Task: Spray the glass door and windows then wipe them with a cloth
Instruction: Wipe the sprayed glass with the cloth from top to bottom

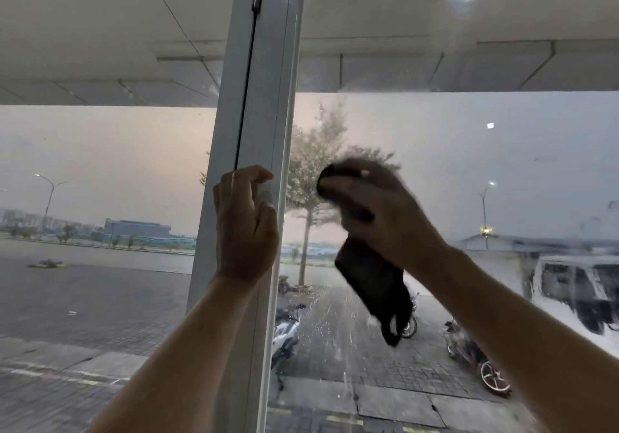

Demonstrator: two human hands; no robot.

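right hand [375,211] has the dark cloth [375,285] bunched in its fingers, mid-frame against the sprayed glass pane [469,151]; looks soft and floppy, tail dangling, so I'd keep it wadded; left hand [246,225] curls on the white frame [254,114]

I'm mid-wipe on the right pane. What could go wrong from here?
1. The left hand curls beside the dark seam of the frame; if the door swings, fingers could get pinched.
2. The cloth hangs loose under the right hand; its tail may smear the glass.
3. Droplets low beside the frame and streaks far right may dry unwiped.
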